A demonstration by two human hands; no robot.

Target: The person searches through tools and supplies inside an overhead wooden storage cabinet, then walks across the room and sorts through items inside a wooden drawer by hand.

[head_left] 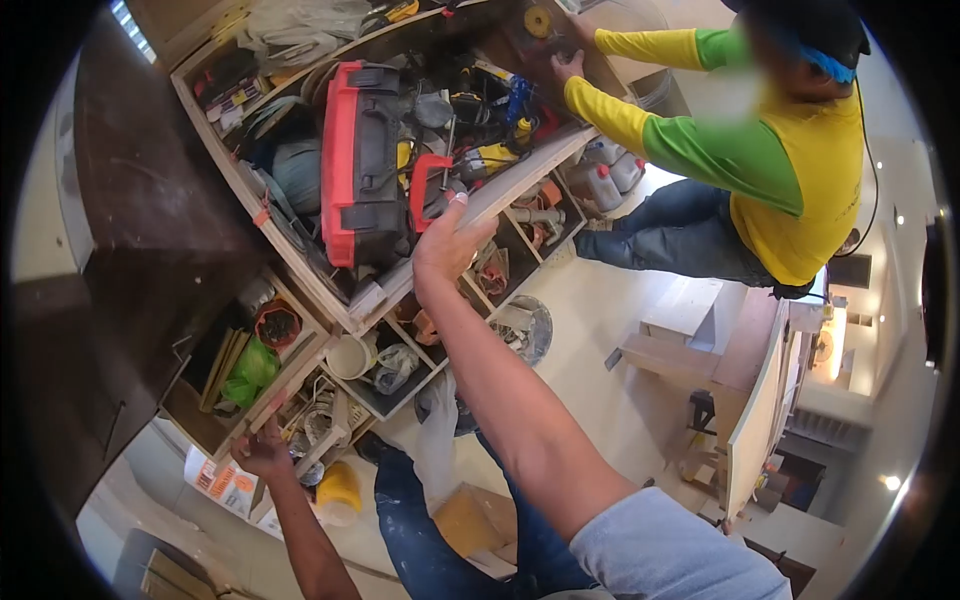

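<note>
A large wooden box (540, 160) packed with tools fills the far middle of the scene, raised above smaller trays. To its right stands a co-worker (800, 190) in a yellow and green shirt, both hands at the box's far right end; their exact hold cannot be told. Small lettering on the shirt is too blurred to read.

In the box's left half a red and black case (372, 160) stands on edge, with no legible brand. Yellow and black power tools (487, 158) lie to its right, their labels unreadable. Below the box, a divided tray (412, 394) holds plastic-wrapped bits and small parts; left of it, a wooden bin (290, 375) contains a green bag (250, 372).

Nearer and left, a white and orange printed sheet (222, 483) carries bold lettering, not clear enough to read. The right hand (453, 250) is closed on the large box's near rim, thumb on top, beside the case. The left hand (264, 450) touches the bin's near edge; whether it grips cannot be told.
</note>
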